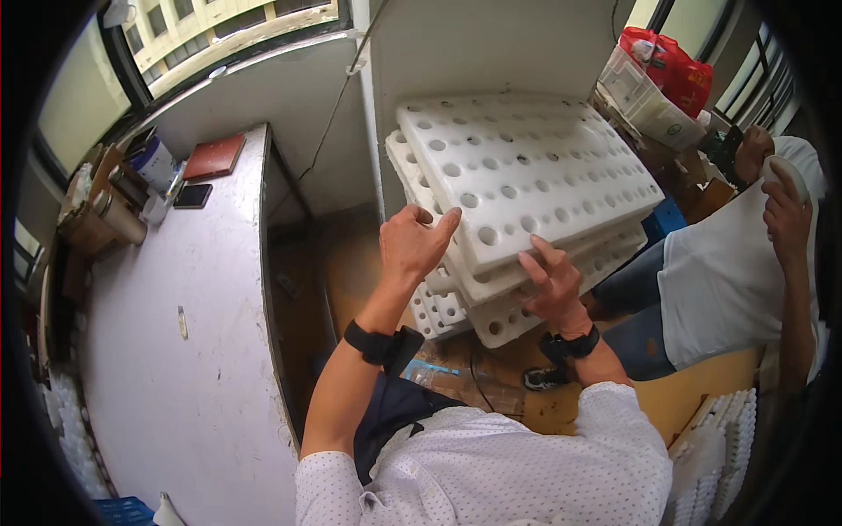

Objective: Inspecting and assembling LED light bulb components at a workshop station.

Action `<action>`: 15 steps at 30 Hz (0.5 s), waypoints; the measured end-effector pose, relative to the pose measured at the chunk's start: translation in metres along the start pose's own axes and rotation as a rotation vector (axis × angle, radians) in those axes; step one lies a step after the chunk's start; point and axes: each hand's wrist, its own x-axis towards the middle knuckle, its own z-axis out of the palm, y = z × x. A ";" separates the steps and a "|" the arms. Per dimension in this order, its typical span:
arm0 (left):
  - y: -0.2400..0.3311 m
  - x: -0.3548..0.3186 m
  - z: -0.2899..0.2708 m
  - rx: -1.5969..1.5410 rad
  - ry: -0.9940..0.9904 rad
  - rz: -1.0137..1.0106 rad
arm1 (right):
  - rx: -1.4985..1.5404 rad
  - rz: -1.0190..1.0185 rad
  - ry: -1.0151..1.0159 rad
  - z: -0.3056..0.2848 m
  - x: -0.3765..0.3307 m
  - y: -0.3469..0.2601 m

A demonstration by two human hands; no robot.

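A: Head cam: where's the stack of white foam trays (526, 175)?

B: Leaning by the wall, right of the white surface (193, 368). Left hand (414, 241) spread on its near-left edge, right hand (551, 282) spread, fingers under the top tray's lower edge.

We see both our bare forearms raised forward, each wrist wearing a black band. Our left hand (414, 241) spreads open, fingers curled slightly. Our right hand (551, 282) seems half-open, fingers extended, thumb apparently tucked beneath.
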 end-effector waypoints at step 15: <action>-0.004 0.022 0.006 -0.152 -0.433 -0.446 | 0.319 0.268 -0.098 -0.041 0.044 0.046</action>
